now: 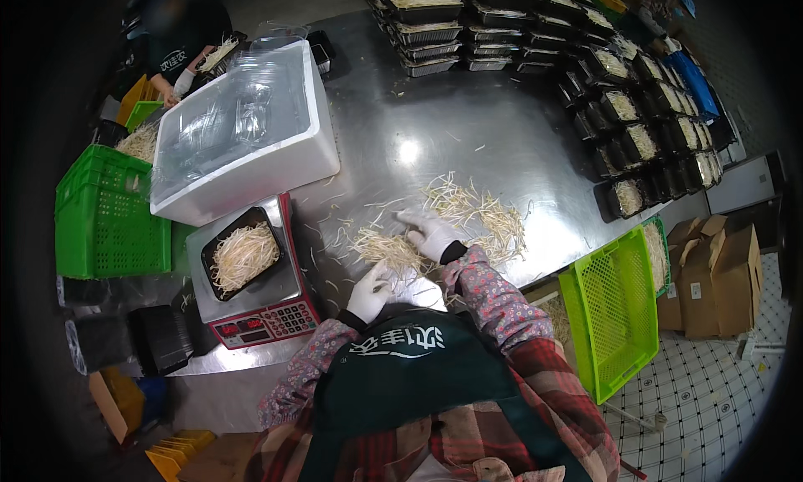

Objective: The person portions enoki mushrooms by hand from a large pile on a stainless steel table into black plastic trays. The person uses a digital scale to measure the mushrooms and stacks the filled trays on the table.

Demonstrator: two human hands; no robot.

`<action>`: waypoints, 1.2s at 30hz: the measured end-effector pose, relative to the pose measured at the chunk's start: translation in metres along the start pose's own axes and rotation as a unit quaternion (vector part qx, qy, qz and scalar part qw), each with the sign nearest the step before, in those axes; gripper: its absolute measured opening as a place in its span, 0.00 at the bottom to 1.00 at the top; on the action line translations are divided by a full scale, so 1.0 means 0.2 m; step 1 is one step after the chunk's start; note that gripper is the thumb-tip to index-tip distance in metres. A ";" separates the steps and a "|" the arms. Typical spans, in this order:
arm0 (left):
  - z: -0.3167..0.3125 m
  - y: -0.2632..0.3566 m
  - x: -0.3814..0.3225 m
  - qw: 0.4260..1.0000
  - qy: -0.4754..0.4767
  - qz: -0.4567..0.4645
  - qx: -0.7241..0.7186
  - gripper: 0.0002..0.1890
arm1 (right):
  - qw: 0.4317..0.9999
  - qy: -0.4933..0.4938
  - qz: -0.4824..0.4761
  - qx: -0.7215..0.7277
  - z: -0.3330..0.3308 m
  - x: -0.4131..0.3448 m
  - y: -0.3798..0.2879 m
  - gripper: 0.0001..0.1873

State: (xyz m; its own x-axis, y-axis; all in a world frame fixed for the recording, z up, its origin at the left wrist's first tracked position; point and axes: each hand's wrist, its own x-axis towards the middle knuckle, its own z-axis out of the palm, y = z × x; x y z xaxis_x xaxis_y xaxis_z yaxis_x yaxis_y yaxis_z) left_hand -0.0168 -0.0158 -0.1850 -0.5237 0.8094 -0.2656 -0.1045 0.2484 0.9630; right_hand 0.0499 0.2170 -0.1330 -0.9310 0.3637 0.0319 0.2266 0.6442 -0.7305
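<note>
White gloves cover both hands. My left hand (369, 297) is at the lower left edge of a small heap of bean sprouts (386, 247) on the steel table (389, 112); whether it grips any sprouts I cannot tell. My right hand (431, 234) lies at the heap's right side, fingers pointing left, thumb apart from them. Just beyond it spreads a looser pile of bean sprouts (483, 215). To the left, a black plastic tray (215, 237) full of sprouts rests on a red digital scale (292, 250).
A white foam box (263, 168) with clear lids stands beyond the scale, beside a green crate (113, 218). Filled black trays (426, 37) are stacked at the back and right. A lime-green crate (615, 313) is at my right. A co-worker's hands (175, 90) are at upper left.
</note>
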 end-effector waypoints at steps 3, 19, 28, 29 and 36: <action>-0.07 0.22 -0.05 0.995 -0.020 -0.060 0.081 0.31 | 0.979 0.058 0.118 -0.154 -0.23 -0.04 0.12 0.29; -0.26 0.30 -0.04 0.983 0.146 -0.002 0.109 0.24 | 0.952 0.084 0.110 -0.272 -0.28 0.12 0.40 0.17; -0.31 0.37 -0.06 0.947 0.098 0.052 0.301 0.34 | 0.975 0.081 0.180 -0.097 -0.24 0.19 0.47 0.09; -0.31 0.35 -0.06 0.937 0.092 0.070 0.329 0.34 | 0.975 0.083 0.185 -0.084 -0.26 0.18 0.39 0.09; -0.21 0.49 0.25 0.857 -0.047 0.084 0.506 0.46 | 0.981 -0.066 0.044 -0.177 -0.09 -0.06 -0.09 0.44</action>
State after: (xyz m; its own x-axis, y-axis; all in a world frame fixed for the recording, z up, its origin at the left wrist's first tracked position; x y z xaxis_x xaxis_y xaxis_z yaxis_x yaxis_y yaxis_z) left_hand -0.0884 0.0260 -0.1024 -0.3849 0.9062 -0.1750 0.7777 0.4205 0.4673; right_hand 0.0611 0.2128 -0.1081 -0.9273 0.3526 -0.1260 0.3706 0.8164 -0.4428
